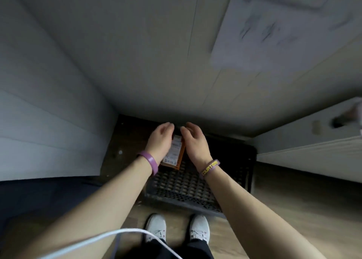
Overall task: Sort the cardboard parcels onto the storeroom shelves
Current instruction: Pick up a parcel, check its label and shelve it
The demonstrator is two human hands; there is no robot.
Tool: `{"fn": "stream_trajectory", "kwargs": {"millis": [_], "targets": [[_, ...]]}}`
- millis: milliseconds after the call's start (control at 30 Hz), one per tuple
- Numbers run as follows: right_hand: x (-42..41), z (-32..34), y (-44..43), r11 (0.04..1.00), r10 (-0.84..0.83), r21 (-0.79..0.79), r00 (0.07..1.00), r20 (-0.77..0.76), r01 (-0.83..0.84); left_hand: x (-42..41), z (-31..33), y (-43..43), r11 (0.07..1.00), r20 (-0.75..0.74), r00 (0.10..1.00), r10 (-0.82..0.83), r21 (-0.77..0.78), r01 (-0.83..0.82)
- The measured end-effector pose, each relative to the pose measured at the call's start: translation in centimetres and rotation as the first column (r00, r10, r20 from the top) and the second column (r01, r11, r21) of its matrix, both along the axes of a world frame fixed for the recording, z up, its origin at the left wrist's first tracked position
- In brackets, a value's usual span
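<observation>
Item: parcel (173,154), lying in a dark crate (195,184) on the floor. Left hand (160,138) and right hand (194,141) flank it, loosely curved, released. We should clasp both sides evenly, then lift level.

Both arms reach down, left hand (159,139) and right hand (194,141) loosely curled

One parcel (173,154), one crate (195,182), two shoes (156,227).
</observation>
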State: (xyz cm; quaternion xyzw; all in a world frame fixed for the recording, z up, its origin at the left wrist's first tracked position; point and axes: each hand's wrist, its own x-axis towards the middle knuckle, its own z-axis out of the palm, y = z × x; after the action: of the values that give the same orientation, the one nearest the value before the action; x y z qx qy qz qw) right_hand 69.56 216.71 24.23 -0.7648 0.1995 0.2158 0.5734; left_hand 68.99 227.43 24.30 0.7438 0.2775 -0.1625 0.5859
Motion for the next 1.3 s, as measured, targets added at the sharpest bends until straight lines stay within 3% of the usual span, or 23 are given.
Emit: {"fn": "stream_trajectory", "kwargs": {"millis": [333,633,800,1033,1300], "targets": [[1.3,31.2,1.5,0.988,0.128,0.038,0.945,0.300,-0.146,1.0,30.9,1.0,0.990,0.274,0.953,0.131,0.007,-0.139],[-5.5,47.2,0.5,0.881,0.375,0.044,0.754,0.540,-0.470,-10.5,47.6,-0.3,0.910,0.550,0.767,0.330,0.030,-0.414],[-13.1,53.4,1.1,0.744,0.498,0.062,0.614,0.612,-0.665,-20.3,53.4,-0.7,0.816,0.609,0.665,0.433,0.050,-0.576],[-26.7,60.0,4.9,0.471,0.587,0.080,0.379,0.716,-0.879,-35.9,60.0,-0.2,0.648,0.710,0.507,0.489,0.094,-0.756],[-47.2,63.0,9.5,0.080,0.682,0.052,0.093,0.726,-0.995,-59.0,62.1,0.2,0.308,0.734,0.242,0.635,0.048,-0.950]]}}
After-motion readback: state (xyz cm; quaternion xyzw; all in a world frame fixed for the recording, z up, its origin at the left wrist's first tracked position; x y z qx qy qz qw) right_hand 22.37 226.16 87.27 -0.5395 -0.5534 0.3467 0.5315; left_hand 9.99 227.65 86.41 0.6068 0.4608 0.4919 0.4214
